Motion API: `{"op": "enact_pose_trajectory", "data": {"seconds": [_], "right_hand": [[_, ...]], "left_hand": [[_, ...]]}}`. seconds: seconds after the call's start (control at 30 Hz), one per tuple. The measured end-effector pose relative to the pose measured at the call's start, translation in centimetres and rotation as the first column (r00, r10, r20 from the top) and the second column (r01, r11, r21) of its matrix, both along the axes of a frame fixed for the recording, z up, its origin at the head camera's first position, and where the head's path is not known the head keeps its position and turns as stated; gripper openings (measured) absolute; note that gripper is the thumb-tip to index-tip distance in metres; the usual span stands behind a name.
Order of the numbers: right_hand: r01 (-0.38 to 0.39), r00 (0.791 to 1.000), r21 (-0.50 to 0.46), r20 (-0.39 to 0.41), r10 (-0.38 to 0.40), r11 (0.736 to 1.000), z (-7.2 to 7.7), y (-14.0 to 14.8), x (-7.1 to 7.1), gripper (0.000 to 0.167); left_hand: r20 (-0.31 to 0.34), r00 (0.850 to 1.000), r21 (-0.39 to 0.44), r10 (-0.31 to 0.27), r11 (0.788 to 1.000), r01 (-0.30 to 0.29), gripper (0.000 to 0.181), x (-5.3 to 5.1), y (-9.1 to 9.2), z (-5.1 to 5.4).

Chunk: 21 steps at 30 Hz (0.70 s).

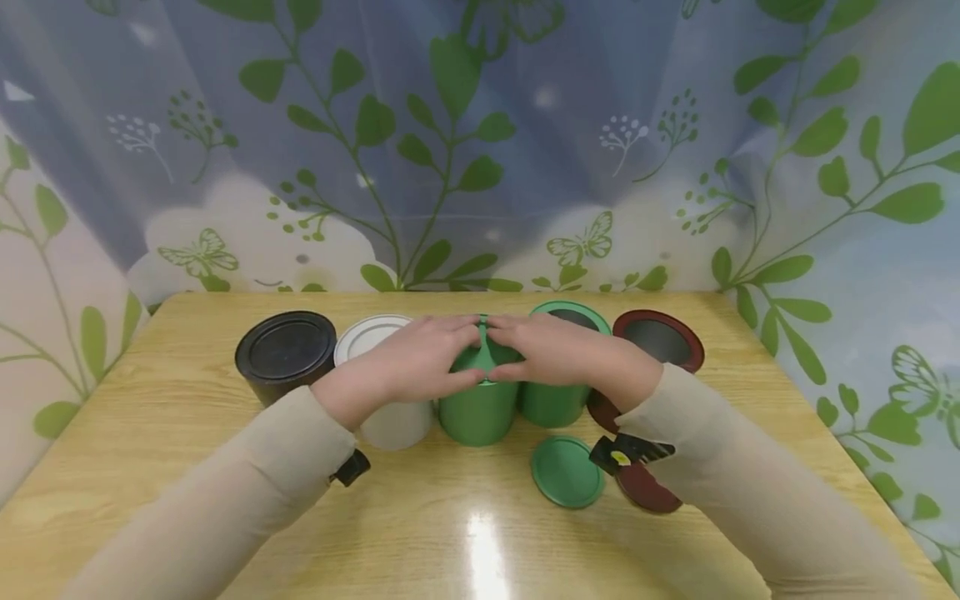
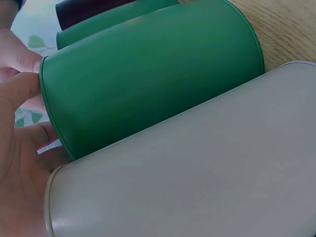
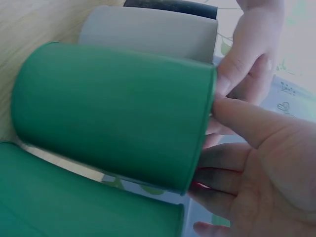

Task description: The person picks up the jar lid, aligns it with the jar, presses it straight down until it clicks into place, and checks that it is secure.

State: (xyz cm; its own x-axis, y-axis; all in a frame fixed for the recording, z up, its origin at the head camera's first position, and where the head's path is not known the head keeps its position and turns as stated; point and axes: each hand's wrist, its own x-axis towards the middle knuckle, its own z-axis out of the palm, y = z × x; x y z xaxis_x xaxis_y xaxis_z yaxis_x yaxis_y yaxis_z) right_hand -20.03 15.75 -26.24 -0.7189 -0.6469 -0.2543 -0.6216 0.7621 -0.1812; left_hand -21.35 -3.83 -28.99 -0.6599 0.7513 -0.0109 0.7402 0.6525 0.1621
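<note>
With left hand and right hand, your fingers grip the middle lid; black canister and white canister are capped, two canisters open.

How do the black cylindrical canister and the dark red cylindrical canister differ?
The black canister is closed on top; the dark red canister is open. The black one stands farthest left, the dark red one farthest right. Both are cylindrical and upright.
</note>
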Motion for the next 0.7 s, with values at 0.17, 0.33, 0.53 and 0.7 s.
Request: {"op": "enact_pose_trajectory", "data": {"seconds": [0.17,0.33,0.53,0.7], "right_hand": [[-0.001,1.0,-0.001,0.006,0.001,1.0,0.1,-0.1,-0.1,0.063],[0.031,0.999,-0.037,-0.013,-0.032,0.999,-0.8,0.2,0.2,0.064],[0.054,0.995,-0.013,-0.08,-0.055,0.998,-1.1,0.1,0.6,0.063],[0.057,0.994,0.012,-0.096,-0.056,0.998,-1.1,0.1,0.8,0.062]], "left_hand": [[-0.02,1.0,-0.005,0.012,1.0,-0.012,0.045,0.3,0.0,0.0],[-0.048,0.998,-0.029,0.036,0.999,-0.038,0.05,0.7,-0.2,0.0],[-0.097,0.994,-0.001,0.05,0.999,-0.05,0.048,1.2,-0.5,0.0],[-0.124,0.99,0.003,0.065,0.998,-0.065,0.047,1.4,-0.4,-0.2]]}}
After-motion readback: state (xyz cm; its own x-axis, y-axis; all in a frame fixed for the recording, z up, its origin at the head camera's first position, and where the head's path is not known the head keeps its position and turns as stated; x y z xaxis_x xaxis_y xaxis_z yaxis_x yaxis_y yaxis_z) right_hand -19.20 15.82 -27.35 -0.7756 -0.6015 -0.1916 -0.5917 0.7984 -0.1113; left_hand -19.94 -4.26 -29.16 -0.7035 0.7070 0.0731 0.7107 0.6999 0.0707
